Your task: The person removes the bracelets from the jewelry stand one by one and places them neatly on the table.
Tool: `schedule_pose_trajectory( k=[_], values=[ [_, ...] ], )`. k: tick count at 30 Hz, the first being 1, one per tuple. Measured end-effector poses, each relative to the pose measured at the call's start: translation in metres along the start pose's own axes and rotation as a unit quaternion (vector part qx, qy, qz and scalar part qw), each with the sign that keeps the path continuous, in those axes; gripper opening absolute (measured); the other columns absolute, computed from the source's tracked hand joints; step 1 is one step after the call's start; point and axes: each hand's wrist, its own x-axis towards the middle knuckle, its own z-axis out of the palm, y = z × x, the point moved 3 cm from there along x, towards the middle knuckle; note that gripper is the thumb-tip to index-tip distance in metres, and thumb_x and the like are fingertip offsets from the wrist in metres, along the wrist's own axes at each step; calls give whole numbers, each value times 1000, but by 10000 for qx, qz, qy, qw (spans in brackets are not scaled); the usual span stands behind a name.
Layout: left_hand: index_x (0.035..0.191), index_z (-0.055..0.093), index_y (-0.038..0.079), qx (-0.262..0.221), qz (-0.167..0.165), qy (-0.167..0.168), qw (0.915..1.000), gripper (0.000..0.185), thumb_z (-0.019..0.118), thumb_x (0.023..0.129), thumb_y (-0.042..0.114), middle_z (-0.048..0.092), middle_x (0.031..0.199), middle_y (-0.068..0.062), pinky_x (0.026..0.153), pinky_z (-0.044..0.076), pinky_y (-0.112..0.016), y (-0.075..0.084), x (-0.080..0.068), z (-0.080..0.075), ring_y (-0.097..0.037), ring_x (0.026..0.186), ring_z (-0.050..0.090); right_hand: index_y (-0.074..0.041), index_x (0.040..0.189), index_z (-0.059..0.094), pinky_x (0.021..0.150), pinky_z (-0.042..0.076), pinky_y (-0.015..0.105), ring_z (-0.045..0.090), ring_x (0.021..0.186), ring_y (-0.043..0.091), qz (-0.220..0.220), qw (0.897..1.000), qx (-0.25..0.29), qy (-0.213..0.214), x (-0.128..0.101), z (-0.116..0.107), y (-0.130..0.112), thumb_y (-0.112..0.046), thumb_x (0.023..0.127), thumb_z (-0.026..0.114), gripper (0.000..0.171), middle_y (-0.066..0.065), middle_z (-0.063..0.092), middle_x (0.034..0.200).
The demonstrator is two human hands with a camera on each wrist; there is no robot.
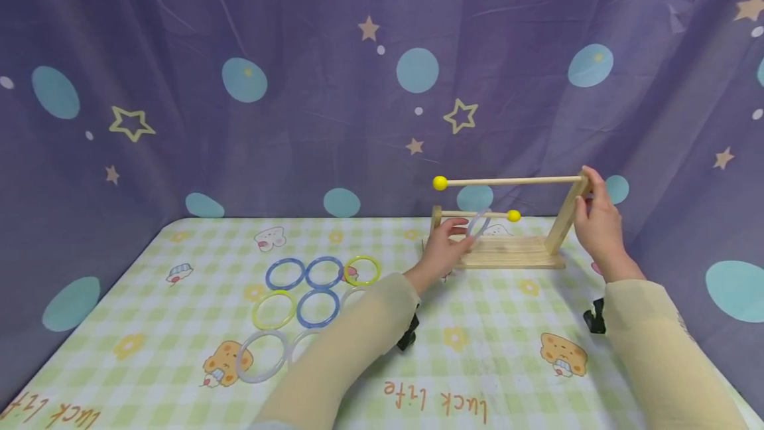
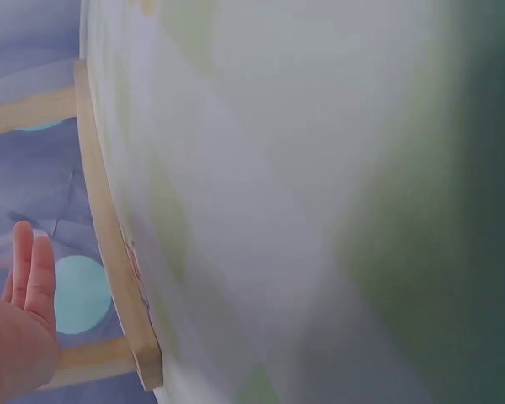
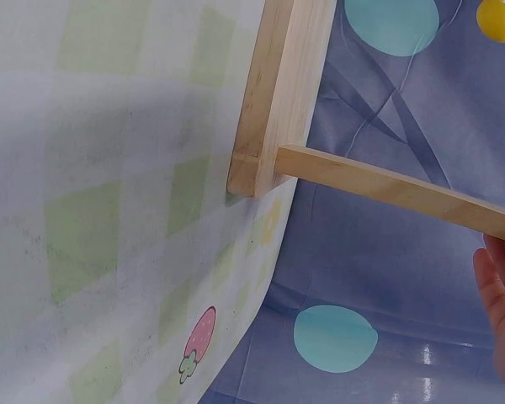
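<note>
A wooden stand [image 1: 513, 259] has two uprights with a dowel each. The upper dowel [image 1: 507, 181] points left from the taller post [image 1: 562, 219] and ends in a yellow ball [image 1: 440, 183]. From the shorter post at left, the lower dowel [image 1: 456, 214] points right. My left hand [image 1: 442, 252] pinches a pale translucent ring [image 1: 473, 224], which encircles the lower dowel short of its yellow ball [image 1: 513, 215]. My right hand [image 1: 599, 231] grips the top of the taller post; in the right wrist view its fingers [image 3: 494, 282] are against the wood.
Left of my left arm, several rings lie flat on the checked tablecloth [image 1: 179, 324]: blue rings [image 1: 285, 288], yellow-green rings [image 1: 362, 257] and pale translucent rings [image 1: 258, 381]. My left forearm covers part of them. A purple patterned curtain [image 1: 310, 111] hangs behind the table.
</note>
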Motion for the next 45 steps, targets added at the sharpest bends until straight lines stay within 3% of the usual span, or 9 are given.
schedule_pose_trajectory(
  k=[7, 13, 21, 35, 45],
  values=[
    [121, 60, 4, -247, 2, 273, 9993, 25, 61, 96, 7, 65, 97, -6, 52, 46, -18, 2, 6, 13, -35, 81, 69, -18, 151, 27, 77, 39, 65, 54, 103, 51, -8, 10000, -8, 15, 0, 1, 2, -4, 101, 43, 54, 31, 50, 130],
    [112, 59, -5, -213, 364, 388, 9984, 17, 57, 96, -1, 66, 95, -21, 47, 41, -16, 4, 9, 20, -33, 74, 69, -19, 152, 26, 75, 40, 65, 54, 102, 51, -21, 10000, -22, -28, 0, 2, 3, -5, 101, 41, 55, 32, 50, 129],
    [111, 62, -2, -258, 365, 409, 9982, 16, 56, 97, -1, 68, 93, -18, 57, 52, -20, 9, 11, 30, -30, 73, 70, -19, 152, 25, 79, 39, 65, 54, 104, 51, 42, 10000, -57, -58, 1, 2, 3, -5, 102, 40, 55, 32, 49, 130],
    [110, 62, -1, -440, 356, 220, 9982, 15, 56, 97, -1, 67, 88, -12, 58, 51, -19, 19, 13, 48, -40, 81, 68, -20, 153, 23, 84, 35, 66, 53, 104, 50, 128, 9998, -26, -149, 1, 2, 3, -6, 102, 39, 55, 31, 49, 130],
    [112, 64, -1, -454, 433, 4, 9980, 17, 58, 96, 0, 68, 91, -16, 68, 57, -33, 25, 13, 57, -30, 75, 70, -19, 152, 25, 86, 34, 66, 53, 107, 50, 109, 9999, -37, -109, 1, 2, 3, -5, 102, 40, 55, 31, 48, 131]
  ],
)
